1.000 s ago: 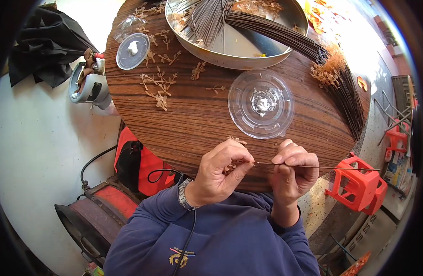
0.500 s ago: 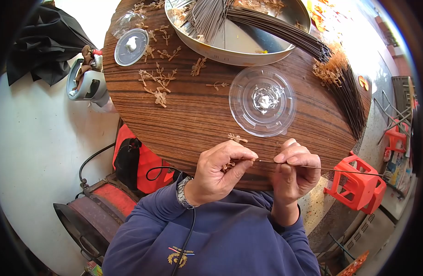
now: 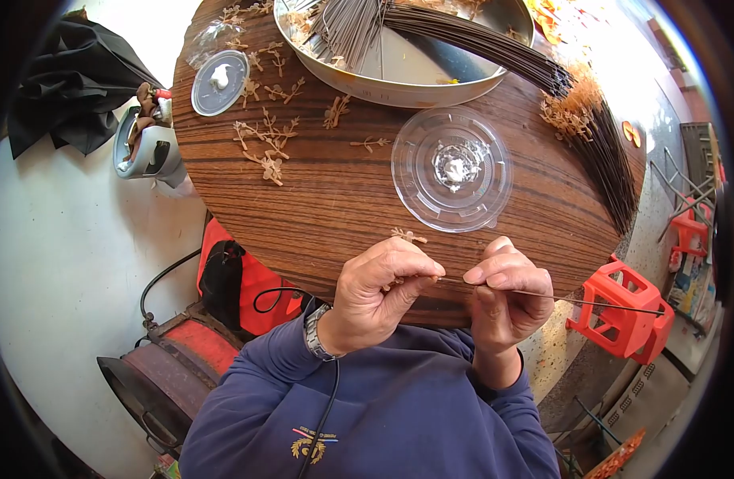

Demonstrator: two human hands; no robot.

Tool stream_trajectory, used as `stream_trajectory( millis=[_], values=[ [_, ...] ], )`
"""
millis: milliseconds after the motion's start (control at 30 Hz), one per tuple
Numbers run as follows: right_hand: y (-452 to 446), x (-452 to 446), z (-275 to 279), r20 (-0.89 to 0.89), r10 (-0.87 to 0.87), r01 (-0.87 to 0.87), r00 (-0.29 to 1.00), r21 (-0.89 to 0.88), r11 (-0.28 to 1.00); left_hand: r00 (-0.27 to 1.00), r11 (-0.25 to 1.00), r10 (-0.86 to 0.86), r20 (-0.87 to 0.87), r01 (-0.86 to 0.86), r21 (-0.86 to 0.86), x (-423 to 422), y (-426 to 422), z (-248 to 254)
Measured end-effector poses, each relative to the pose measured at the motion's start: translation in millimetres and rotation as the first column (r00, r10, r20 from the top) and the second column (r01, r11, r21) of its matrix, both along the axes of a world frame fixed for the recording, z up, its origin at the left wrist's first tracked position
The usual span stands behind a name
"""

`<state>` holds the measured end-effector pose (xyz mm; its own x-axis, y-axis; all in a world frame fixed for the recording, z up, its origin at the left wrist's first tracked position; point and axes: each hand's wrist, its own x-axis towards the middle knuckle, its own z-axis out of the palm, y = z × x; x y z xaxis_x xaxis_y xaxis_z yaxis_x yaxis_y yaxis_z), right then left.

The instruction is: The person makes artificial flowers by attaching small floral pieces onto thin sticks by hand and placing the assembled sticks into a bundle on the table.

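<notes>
My left hand (image 3: 379, 295) pinches a small tan plastic sprig (image 3: 395, 283), mostly hidden behind the fingers. Between thumb and fingers of my right hand (image 3: 510, 295) is a thin brown wire stem (image 3: 598, 304), its long end running out to the right. The stem's tip points at the sprig; whether they touch I cannot tell. Just beyond my hands lies a clear plastic lid (image 3: 494, 188) with a dab of white paste (image 3: 456, 170) at its centre. Another loose sprig (image 3: 408, 235) rests on the table by my left knuckles.
On the wooden table (image 3: 319, 207) stands a round metal tray (image 3: 399, 94) bearing bundled wire stems (image 3: 478, 40). More stems with tan sprigs (image 3: 578, 104) lie right. Scattered sprigs (image 3: 267, 136) and a smaller lid (image 3: 215, 97) sit left. A red stool (image 3: 622, 311) stands at right.
The view has shifted slightly, so the table things appear a little higher and further left. Both hands keep their grips, and the stem's tip is now close to the left fingertips.
</notes>
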<state>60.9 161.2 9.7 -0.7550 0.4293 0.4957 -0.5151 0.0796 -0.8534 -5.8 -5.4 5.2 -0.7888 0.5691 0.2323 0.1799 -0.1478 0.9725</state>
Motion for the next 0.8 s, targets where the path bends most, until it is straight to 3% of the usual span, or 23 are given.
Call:
stream_trajectory(
  millis=[400, 567, 800],
  values=[
    [-0.5, -1.0, 1.7, 0.010, -0.015, 0.014, 1.000, 0.040, 0.999, 1.000, 1.000, 0.004, 0.009, -0.003, -0.005, 0.4, 0.2, 0.6],
    [1.4, -0.4, 3.1, 0.000, -0.051, 0.050, 0.999, 0.194, 0.980, 1.000, 0.998, 0.015, 0.000, -0.015, -0.065, -0.6, 0.4, 4.3],
    [-0.6, -2.1, 3.6, 0.025, -0.097, 0.088, 0.995, 0.242, 0.966, 0.999, 0.988, -0.012, -0.032, 0.007, -0.153, -1.6, -0.5, 8.7]
  ],
)
